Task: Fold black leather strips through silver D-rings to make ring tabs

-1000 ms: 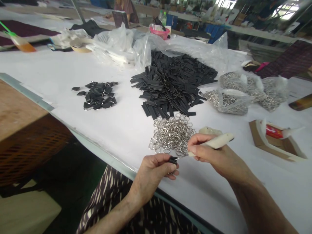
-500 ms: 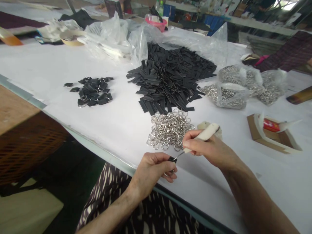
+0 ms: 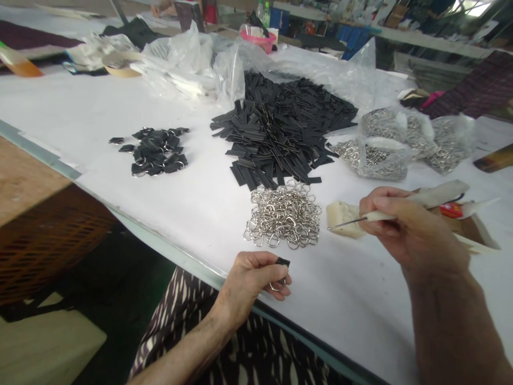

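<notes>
My left hand (image 3: pixel 256 274) is near the table's front edge, pinching a short black strip (image 3: pixel 283 262). A metal D-ring (image 3: pixel 277 286) hangs at the lower end of that strip, partly behind my fingers. My right hand (image 3: pixel 396 219) grips an awl-like tool with a cream handle (image 3: pixel 436 195). Its thin metal tip points left, in front of a cream block (image 3: pixel 345 218). Just beyond my left hand lies a heap of loose metal D-rings (image 3: pixel 284 214). Behind it spreads a large pile of flat black strips (image 3: pixel 276 128).
Black strips with rings on them (image 3: pixel 156 151) form a small pile at the left. Plastic bags of metal rings (image 3: pixel 385 155) sit at the right. A cardboard box (image 3: pixel 484 238) with a red-labelled tube stands behind my right hand. Crumpled clear plastic (image 3: pixel 188 59) lies farther back.
My right hand has moved right with the tool, away from the black strip, and its tip is now by the cream block. My left hand has stayed in place, holding the strip.
</notes>
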{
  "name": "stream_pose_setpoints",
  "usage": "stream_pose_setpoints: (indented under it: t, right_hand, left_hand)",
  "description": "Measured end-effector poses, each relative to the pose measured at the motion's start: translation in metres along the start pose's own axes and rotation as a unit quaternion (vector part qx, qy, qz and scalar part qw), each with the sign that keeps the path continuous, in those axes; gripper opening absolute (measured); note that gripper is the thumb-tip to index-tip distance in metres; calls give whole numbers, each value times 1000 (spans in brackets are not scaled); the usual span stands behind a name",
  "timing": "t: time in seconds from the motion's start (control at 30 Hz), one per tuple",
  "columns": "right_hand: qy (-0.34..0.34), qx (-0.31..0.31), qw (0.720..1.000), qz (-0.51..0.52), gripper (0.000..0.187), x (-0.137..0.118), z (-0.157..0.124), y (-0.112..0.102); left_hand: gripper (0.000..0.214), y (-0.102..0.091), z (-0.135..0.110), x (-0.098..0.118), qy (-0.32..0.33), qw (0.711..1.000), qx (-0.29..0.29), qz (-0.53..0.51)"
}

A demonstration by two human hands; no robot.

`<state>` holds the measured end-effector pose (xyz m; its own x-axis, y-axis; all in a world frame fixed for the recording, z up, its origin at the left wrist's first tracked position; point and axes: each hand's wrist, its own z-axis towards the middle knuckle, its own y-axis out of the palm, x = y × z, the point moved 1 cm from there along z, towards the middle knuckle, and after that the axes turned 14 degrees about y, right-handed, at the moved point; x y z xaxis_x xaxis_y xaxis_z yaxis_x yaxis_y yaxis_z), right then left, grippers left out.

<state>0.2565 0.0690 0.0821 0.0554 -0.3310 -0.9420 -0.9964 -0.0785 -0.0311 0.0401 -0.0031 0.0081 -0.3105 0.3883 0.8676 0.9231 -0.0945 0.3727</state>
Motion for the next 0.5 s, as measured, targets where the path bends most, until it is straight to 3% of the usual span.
stream_pose_setpoints:
  t: [0.2,0.5]
  right_hand:
    - [-19,-11,1000,12,25,1,-2,7]
    - [-14,-35,999,35,6,4,0,8]
  left_hand:
    - [15,-2,0,-3,19,1000,-12,-10]
    - [15,-5,3,-3,32,999,10,8]
